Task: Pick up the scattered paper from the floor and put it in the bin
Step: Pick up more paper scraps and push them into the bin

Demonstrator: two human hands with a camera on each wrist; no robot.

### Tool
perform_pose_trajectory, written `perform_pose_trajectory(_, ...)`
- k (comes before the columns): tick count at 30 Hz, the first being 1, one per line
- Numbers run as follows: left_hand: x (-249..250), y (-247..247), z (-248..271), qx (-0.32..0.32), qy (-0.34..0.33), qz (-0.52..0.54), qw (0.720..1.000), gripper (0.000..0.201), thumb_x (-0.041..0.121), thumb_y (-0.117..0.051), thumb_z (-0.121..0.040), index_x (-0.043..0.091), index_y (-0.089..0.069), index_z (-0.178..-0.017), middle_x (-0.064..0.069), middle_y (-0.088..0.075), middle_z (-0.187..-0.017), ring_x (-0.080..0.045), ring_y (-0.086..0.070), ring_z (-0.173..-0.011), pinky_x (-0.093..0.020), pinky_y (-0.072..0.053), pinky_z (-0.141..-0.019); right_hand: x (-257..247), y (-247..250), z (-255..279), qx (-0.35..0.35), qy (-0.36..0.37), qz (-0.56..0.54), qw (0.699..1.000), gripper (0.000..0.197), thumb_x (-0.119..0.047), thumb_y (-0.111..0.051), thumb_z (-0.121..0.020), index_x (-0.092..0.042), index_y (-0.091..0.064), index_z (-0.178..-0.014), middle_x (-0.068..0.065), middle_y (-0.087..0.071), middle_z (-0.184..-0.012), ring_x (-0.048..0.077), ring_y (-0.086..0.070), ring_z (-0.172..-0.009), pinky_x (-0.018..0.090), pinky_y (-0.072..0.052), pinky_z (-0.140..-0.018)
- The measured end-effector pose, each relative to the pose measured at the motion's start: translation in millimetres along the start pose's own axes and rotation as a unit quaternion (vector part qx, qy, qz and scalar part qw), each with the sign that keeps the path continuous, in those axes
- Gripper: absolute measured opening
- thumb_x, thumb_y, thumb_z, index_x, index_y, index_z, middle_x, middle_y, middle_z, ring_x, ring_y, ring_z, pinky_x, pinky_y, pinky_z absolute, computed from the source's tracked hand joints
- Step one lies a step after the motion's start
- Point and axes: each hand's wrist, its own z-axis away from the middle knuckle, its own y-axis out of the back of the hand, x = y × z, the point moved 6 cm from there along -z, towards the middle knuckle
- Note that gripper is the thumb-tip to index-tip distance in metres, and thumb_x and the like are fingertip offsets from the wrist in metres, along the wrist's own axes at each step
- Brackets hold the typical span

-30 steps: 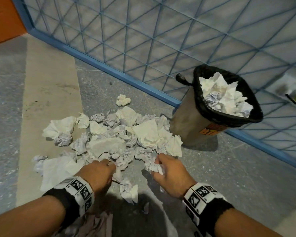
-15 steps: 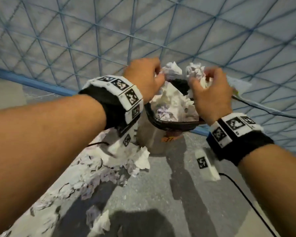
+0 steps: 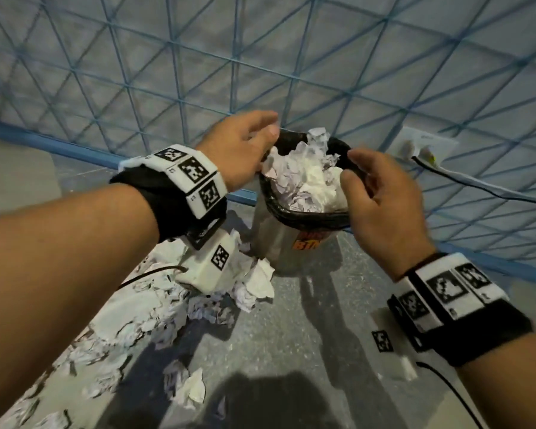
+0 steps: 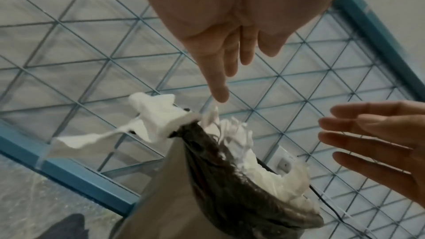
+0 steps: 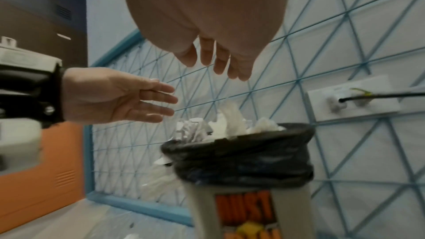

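Even indoor light; soft shadows on the floor [image 3: 291,351]; motion blur; wide-angle bending at edges.

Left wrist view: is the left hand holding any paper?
No. The left hand has straight fingers, nothing held, above the paper in the bin.

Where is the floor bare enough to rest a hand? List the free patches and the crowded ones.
Free: the grey floor in front of the bin, between the paper pile and the right hand. Crowded: the pile left of the bin, under the left hand, with a few strays nearer the camera. The bin is heaped to its rim with paper.
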Motion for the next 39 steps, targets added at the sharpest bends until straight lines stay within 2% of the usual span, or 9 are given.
perform_pose_trajectory(5, -47.9, 51.8, 62.7, 0.029, 0.017, -0.172, 0.985, 0.02, 0.03, -0.053, -0.093, 0.022, -0.065, -0.107, 0.011, -0.063, -0.081, -0.022, -0.064, -0.082, -0.037, -0.055, -0.08, -16.8, -47.0, 86.0, -0.108, 0.03, -0.036, 0.993, 0.023, -0.022, -0.058, -0.087, -0.015, -0.06, -0.109, -0.005, -0.056, -0.102, 0.009, -0.055, -0.095, 0.016, -0.044, -0.083)
perform_pose_trajectory(9, -134.8, 61.5, 120.4, -0.094, 0.09, -0.376, 0.917, 0.026, 0.033, -0.056, -0.09, 0.021, -0.064, -0.112, -0.001, -0.066, -0.107, -0.02, -0.061, -0.09, -0.027, -0.046, -0.082, 12.9, -126.1, 161.0, -0.391, -0.015, 0.069, 0.917, 0.037, -0.036, -0.054, -0.088, -0.02, -0.055, -0.121, 0.001, -0.052, -0.124, 0.019, -0.049, -0.115, 0.028, -0.039, -0.098)
perform_pose_trajectory(11, -179.5, 60.0, 148.3, -0.172, 0.134, -0.451, 0.865, 0.035, 0.04, -0.054, -0.089, 0.024, -0.058, -0.12, -0.003, -0.059, -0.121, -0.023, -0.058, -0.107, -0.031, -0.046, -0.092, 31.3, -150.8, 187.7, -0.458, -0.066, 0.094, 0.881, 0.046, -0.039, -0.056, -0.086, -0.023, -0.049, -0.129, 0.001, -0.046, -0.133, 0.02, -0.045, -0.121, 0.031, -0.037, -0.104)
perform_pose_trajectory(19, -245.5, 6.2, 214.5, -0.303, 0.194, -0.491, 0.793, 0.082, 0.066, -0.066, -0.064, 0.035, -0.031, -0.132, -0.002, -0.033, -0.134, -0.029, -0.035, -0.123, -0.046, -0.046, -0.094, 54.3, -234.5, 197.6, -0.478, -0.128, 0.138, 0.858, 0.059, -0.044, -0.057, -0.084, -0.029, -0.037, -0.137, 0.009, -0.04, -0.138, 0.031, -0.044, -0.124, 0.041, -0.041, -0.103)
perform_pose_trajectory(23, -252.8, -23.6, 224.1, -0.288, 0.207, -0.514, 0.781, 0.07, 0.059, -0.065, -0.071, 0.027, -0.037, -0.126, -0.007, -0.031, -0.134, -0.031, -0.036, -0.12, -0.044, -0.045, -0.09, 51.2, -269.9, 209.2, -0.505, -0.1, 0.17, 0.84, 0.052, -0.041, -0.054, -0.086, -0.027, -0.038, -0.133, 0.01, -0.04, -0.134, 0.034, -0.047, -0.12, 0.043, -0.044, -0.099)
perform_pose_trajectory(27, -263.7, -31.6, 235.3, -0.28, 0.18, -0.545, 0.77, 0.055, 0.047, -0.061, -0.082, 0.016, -0.045, -0.125, -0.016, -0.037, -0.134, -0.037, -0.045, -0.115, -0.044, -0.048, -0.087, 52.4, -273.9, 215.4, -0.47, -0.089, 0.161, 0.863, 0.036, -0.027, -0.052, -0.089, -0.019, -0.046, -0.124, 0.013, -0.048, -0.124, 0.033, -0.052, -0.109, 0.036, -0.043, -0.09)
perform_pose_trajectory(30, -263.7, -22.9, 238.5, -0.316, 0.174, -0.565, 0.742, 0.043, 0.037, -0.08, -0.064, 0.014, -0.063, -0.096, -0.016, -0.058, -0.103, -0.036, -0.062, -0.082, -0.041, -0.058, -0.062, 50.3, -264.3, 217.8, -0.468, -0.067, 0.149, 0.868, 0.025, -0.026, -0.048, -0.09, -0.015, -0.052, -0.113, 0.014, -0.054, -0.113, 0.032, -0.053, -0.103, 0.033, -0.04, -0.081)
perform_pose_trajectory(34, -248.9, -11.4, 230.4, -0.349, 0.129, -0.533, 0.76, 0.03, 0.034, -0.05, -0.088, 0.016, -0.055, -0.113, -0.011, -0.053, -0.115, -0.033, -0.058, -0.098, -0.04, -0.052, -0.081, 41.9, -235.2, 212.2, -0.478, -0.041, 0.109, 0.871, 0.015, -0.026, -0.045, -0.089, -0.016, -0.055, -0.095, 0.007, -0.052, -0.092, 0.025, -0.05, -0.085, 0.029, -0.032, -0.07)
perform_pose_trajectory(39, -184.3, 32.0, 194.6, -0.293, 0.057, -0.51, 0.807, 0.052, 0.06, -0.032, -0.083, 0.033, -0.045, -0.126, 0.005, -0.05, -0.121, -0.018, -0.057, -0.103, -0.036, -0.05, -0.087, 19.0, -167.7, 174.2, -0.443, 0.027, 0.066, 0.894, 0.012, -0.029, -0.049, -0.089, -0.021, -0.057, -0.094, -0.004, -0.047, -0.087, 0.016, -0.05, -0.084, 0.028, -0.037, -0.073)
